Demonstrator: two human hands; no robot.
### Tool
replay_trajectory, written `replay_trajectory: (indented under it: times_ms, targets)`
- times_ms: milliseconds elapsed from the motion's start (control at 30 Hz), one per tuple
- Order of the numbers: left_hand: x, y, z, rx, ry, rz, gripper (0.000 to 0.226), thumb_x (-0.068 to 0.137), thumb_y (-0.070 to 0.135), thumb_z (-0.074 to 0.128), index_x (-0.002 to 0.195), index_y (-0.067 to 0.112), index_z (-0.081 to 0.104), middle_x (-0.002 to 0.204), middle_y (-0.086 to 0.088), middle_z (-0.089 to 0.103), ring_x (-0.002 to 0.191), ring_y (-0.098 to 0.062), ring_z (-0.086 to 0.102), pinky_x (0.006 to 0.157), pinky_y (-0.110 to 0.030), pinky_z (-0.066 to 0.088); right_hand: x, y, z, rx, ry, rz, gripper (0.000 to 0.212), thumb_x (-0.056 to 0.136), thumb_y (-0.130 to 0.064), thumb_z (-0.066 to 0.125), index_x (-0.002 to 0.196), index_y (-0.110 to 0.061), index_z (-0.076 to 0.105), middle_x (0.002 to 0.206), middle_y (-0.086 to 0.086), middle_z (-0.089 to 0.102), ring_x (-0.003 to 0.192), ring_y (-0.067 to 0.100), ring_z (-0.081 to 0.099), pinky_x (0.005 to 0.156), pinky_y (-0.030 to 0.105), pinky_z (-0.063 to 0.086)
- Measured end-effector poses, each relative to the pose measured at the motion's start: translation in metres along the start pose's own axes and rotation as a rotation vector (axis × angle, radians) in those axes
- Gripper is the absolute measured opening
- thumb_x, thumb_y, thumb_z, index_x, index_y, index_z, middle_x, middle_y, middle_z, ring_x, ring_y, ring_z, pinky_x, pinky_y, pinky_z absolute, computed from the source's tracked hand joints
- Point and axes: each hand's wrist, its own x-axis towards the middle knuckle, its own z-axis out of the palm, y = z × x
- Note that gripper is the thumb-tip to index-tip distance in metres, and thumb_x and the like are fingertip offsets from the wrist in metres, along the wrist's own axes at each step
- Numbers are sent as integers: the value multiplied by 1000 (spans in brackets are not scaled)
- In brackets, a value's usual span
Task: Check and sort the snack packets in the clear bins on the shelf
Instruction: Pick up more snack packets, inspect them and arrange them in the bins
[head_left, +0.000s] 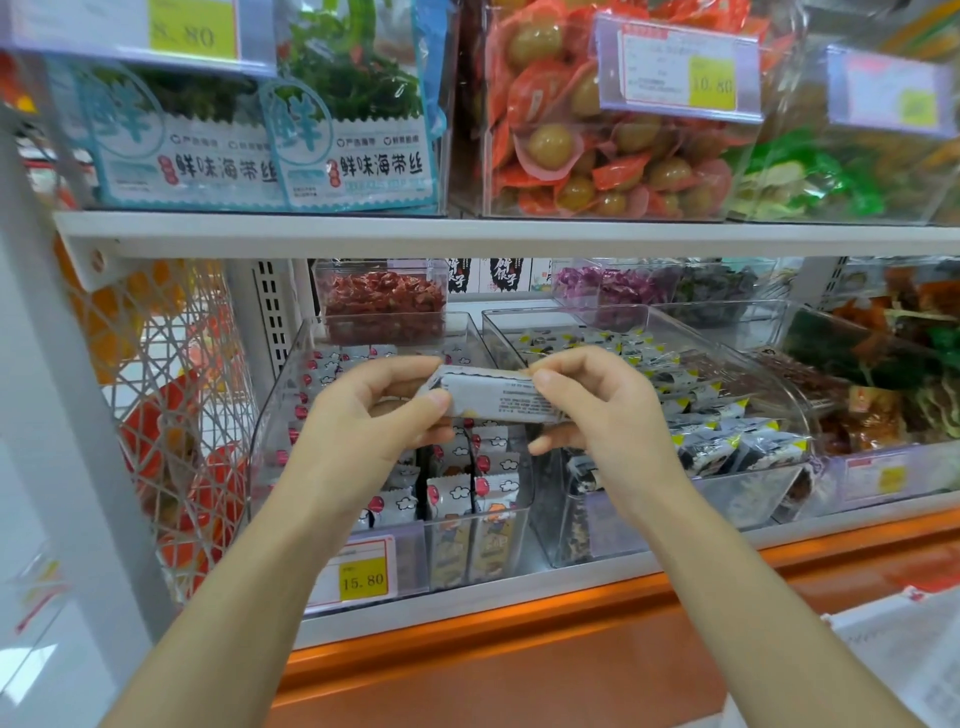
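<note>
Left hand (379, 410), at 9 o'clock of the packet (493, 397), pinching its left end: thumb on the near face, fingers curled behind. Packet held level in the air, printed back toward the camera, long axis running 9 to 3 o'clock, above the left bin (280, 410) and clear of the stock inside. Right hand (597, 410), at 3 o'clock, pinching the right end between thumb and forefinger, lower fingers loosely curled beneath. Both hands equally near, one at each end, neither free.

At 6 o'clock of the packet: left bin, filled with upright white packets printed with red balloons and clouds; possibly the held packet's own kind, but unconfirmed with the front face turned away. Toward 4 o'clock: middle bin (727, 499), heaped with black-and-white packets with yellow corners. Farther toward 3 o'clock: right bin (852, 467), holding brown and green packs.

Counted: two hands, one packet in hand, three front bins on this shelf, one yellow price tag (363, 571) reading 15.80 at 7 o'clock. Packets inside each bin too many and too overlapped to count.

Judged: checking step under way, back print being read. Short drop toward 6 o'clock likely if belonging to the left bin; otherwise a carry toward 3 o'clock, easiest by the right hand.
</note>
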Motion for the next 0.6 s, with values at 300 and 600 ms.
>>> replay_trajectory:
  times_ms: [300, 600]
  targets:
    - [-2, 4, 6, 155, -30, -18, 7, 83, 16, 66, 89, 15, 63, 81, -5, 70, 61, -15, 65, 53, -16, 50, -2, -2, 0, -235, 100, -88, 19, 91, -20, 58, 73, -15, 59, 72, 3, 58, 52, 5, 53, 40, 20, 46]
    - [0, 5, 2, 289, 71, -23, 29, 84, 27, 65, 72, 2, 57, 51, 6, 52, 46, -13, 55, 46, -25, 51, -6, -5, 5, -280, -31, -119, 19, 91, -19, 58, 72, -20, 58, 73, 5, 60, 60, 10, 58, 43, 20, 47]
